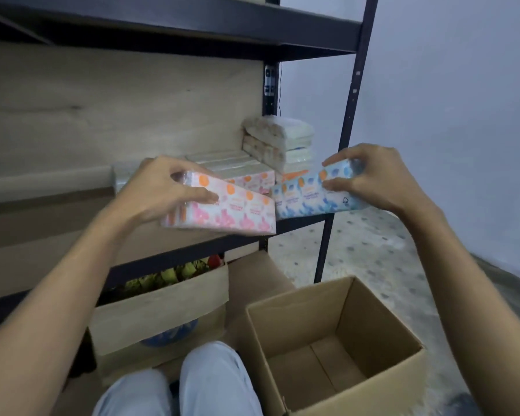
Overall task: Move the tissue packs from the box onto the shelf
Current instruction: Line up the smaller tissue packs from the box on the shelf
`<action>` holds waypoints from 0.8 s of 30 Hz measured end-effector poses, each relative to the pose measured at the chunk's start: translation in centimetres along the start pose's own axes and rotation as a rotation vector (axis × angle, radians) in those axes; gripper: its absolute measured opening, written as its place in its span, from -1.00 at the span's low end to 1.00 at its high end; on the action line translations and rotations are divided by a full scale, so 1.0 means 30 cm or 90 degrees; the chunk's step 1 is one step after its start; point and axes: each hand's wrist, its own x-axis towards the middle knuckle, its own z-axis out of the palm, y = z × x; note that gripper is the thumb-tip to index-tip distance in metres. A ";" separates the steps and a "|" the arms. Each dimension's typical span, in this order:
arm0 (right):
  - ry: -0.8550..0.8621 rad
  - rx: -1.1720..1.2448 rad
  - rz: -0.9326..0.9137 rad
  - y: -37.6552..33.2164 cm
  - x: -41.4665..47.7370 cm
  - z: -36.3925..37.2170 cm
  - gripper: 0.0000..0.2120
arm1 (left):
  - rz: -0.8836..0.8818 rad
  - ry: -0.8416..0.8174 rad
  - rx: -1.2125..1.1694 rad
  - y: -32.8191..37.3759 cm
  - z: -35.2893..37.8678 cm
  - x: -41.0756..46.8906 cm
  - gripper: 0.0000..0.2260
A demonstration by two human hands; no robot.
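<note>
Dark metal shelf [162,261] with wooden boards fills the view; below it, an open cardboard box [379,325] sits on the floor. At the shelf's front edge, the left hand [159,193] grips 1 pink tissue pack [231,214] by its left end; the right hand [382,178] pinches 1 blue tissue pack [306,193] just beside it, near stacked packs [279,142]

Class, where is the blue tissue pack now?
Head view, right of centre: the right hand holds the blue pack at the shelf edge, beside the pink pack.
</note>
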 end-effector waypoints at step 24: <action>-0.155 0.198 -0.067 0.135 0.285 0.530 -0.59 | 0.023 0.142 0.045 -0.585 -0.097 0.009 -0.58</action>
